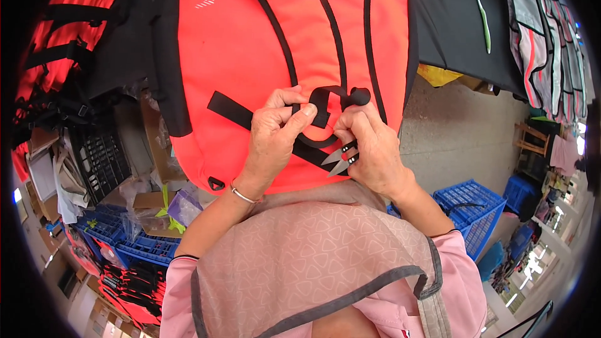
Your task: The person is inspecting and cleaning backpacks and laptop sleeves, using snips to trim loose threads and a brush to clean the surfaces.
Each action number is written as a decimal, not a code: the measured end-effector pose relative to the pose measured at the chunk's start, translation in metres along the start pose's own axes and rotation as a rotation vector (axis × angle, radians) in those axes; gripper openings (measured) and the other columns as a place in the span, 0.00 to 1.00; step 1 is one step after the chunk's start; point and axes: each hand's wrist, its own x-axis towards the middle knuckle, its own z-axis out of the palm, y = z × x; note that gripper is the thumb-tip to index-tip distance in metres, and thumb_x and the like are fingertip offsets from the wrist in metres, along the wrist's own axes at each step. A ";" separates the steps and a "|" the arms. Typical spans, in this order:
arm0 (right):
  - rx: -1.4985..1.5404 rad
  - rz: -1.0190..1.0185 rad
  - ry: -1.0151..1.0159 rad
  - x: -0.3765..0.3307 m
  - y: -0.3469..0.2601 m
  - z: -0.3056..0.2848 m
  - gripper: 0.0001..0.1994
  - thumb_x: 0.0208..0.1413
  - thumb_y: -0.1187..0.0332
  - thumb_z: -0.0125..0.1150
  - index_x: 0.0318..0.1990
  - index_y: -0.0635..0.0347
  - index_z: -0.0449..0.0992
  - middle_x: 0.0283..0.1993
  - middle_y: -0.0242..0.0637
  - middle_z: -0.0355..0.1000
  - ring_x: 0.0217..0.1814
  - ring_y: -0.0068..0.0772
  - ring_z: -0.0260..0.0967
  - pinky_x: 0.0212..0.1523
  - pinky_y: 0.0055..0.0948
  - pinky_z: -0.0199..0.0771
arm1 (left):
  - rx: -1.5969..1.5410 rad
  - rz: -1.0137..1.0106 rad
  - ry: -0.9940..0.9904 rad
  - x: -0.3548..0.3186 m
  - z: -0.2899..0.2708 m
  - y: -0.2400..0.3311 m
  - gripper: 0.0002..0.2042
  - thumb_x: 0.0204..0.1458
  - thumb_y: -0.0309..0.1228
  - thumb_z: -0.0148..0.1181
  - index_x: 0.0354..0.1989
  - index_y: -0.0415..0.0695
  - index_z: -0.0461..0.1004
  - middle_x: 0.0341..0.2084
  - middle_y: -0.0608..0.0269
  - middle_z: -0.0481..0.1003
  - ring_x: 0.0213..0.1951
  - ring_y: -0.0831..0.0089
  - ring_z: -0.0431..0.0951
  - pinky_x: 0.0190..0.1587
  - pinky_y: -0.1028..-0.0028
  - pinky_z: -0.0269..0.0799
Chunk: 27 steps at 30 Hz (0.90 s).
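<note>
**Q:** What have you got in each hand there?

**Me:** My left hand (pixel 273 130) pinches the black webbing strap (pixel 322 107) where it loops on the orange backpack (pixel 250 44) across my lap. My right hand (pixel 369 147) grips small thread snips (pixel 340 158), blades parted, pointing just under the loop. I'd say keep the strap taut and nip only loose threads.

**Q:** Any packaging about?

**Me:** Blue plastic crates (pixel 472 203) low on both sides, and brown cardboard boxes (pixel 147 200) to my left.
</note>
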 end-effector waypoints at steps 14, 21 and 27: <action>-0.105 -0.228 -0.281 0.045 0.001 -0.034 0.11 0.39 0.81 0.63 0.33 0.63 0.71 0.33 0.37 0.71 0.29 0.35 0.70 0.28 0.29 0.70 | -0.289 -0.241 -0.132 0.010 -0.014 0.005 0.17 0.57 0.33 0.59 0.16 0.39 0.73 0.35 0.69 0.71 0.55 0.74 0.65 0.64 0.69 0.51; 0.202 -0.086 -0.082 0.037 0.001 -0.048 0.11 0.41 0.80 0.71 0.35 0.64 0.78 0.33 0.36 0.72 0.32 0.30 0.72 0.31 0.27 0.70 | -0.272 -0.215 -0.078 0.006 -0.009 0.004 0.19 0.56 0.34 0.61 0.15 0.38 0.70 0.37 0.68 0.70 0.54 0.74 0.65 0.63 0.68 0.51; -0.011 -0.042 -0.144 0.017 -0.011 -0.028 0.16 0.41 0.76 0.70 0.41 0.60 0.77 0.38 0.37 0.70 0.35 0.37 0.75 0.33 0.32 0.77 | -0.202 -0.178 -0.057 0.006 -0.005 0.003 0.18 0.56 0.32 0.61 0.16 0.36 0.72 0.38 0.68 0.72 0.54 0.71 0.67 0.62 0.67 0.55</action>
